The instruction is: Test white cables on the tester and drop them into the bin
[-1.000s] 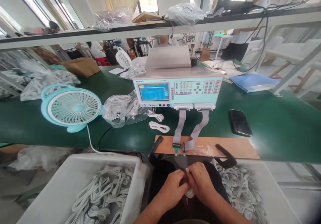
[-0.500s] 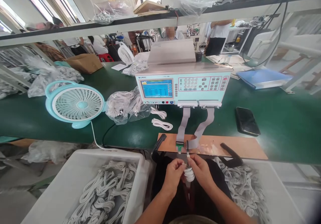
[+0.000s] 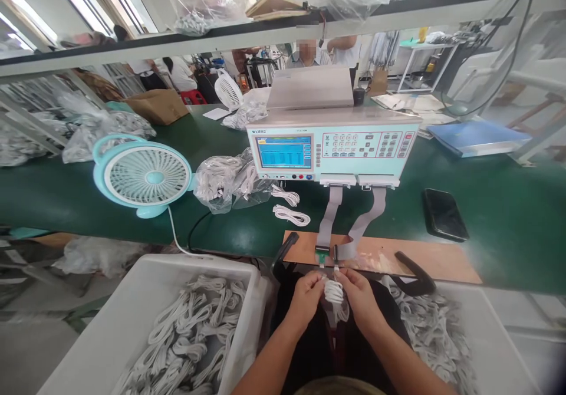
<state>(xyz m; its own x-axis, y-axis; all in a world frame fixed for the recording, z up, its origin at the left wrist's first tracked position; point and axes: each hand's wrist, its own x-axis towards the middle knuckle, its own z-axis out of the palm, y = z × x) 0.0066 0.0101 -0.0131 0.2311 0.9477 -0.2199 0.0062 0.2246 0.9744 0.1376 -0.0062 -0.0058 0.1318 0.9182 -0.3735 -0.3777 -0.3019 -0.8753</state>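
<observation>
A coiled white cable (image 3: 334, 292) hangs between my two hands, below the board's front edge. My left hand (image 3: 308, 293) pinches one end of it, just under the green connector board (image 3: 322, 257). The fingers of my right hand (image 3: 355, 292) are closed on its other end, at the black connector (image 3: 336, 256); whether that end is fully inserted is too small to tell. Grey ribbon cables (image 3: 331, 215) run from both connectors up to the tester (image 3: 333, 147), whose screen is lit. Two more coiled white cables (image 3: 291, 215) lie in front of the tester.
White bins of coiled cables stand left (image 3: 145, 271) and right (image 3: 490, 318). Black clamps (image 3: 413, 277) hold the copper-coloured board (image 3: 433, 259). A blue fan (image 3: 148, 177), bagged cables (image 3: 221, 183), a phone (image 3: 444, 214) and a blue folder (image 3: 480, 135) are on the table. People are beyond the shelf.
My left hand has moved up with its cable end, closer to the green connector board. The coil hangs more openly between my hands. The whole view has shifted slightly.
</observation>
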